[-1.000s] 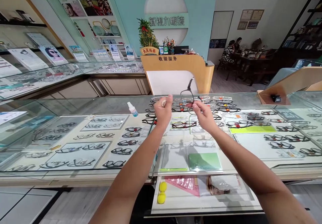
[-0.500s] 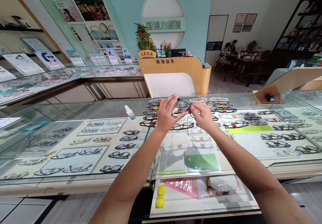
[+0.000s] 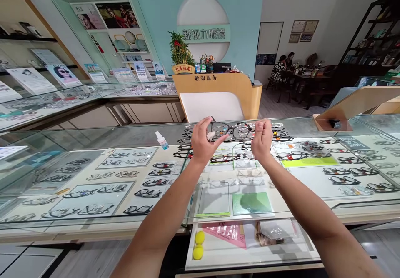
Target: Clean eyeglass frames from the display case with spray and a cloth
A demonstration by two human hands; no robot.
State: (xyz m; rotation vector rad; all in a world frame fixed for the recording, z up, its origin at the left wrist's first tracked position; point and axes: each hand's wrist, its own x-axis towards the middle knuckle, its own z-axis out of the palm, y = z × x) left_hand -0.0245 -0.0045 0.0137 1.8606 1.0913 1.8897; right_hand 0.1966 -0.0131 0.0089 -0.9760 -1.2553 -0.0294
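Observation:
I hold up a pair of dark-framed eyeglasses (image 3: 230, 128) above the glass counter, its lenses upright and side by side. My left hand (image 3: 202, 141) is closed around the left end of the frame, with a small white cloth-like piece (image 3: 210, 136) at its fingers. At the other end, my right hand (image 3: 261, 139) is curled at the right side of the frame, seemingly on its temple arm, which the fingers hide. Beneath and behind the hands, several other eyeglasses (image 3: 225, 157) lie in rows. A small white spray bottle (image 3: 161, 140) stands to the left.
Under the glass, framed eyeglasses (image 3: 148, 192) fill the left side and more (image 3: 345, 180) the right. An open drawer (image 3: 231, 259) near me holds a yellow lens case (image 3: 198, 244) and plastic bags. A wooden stand (image 3: 334, 123) is at right. Two people sit far back.
The eyeglasses have turned from tilted and edge-on to facing broadside. My right hand has moved right and curled tighter; my left hand has shifted slightly left.

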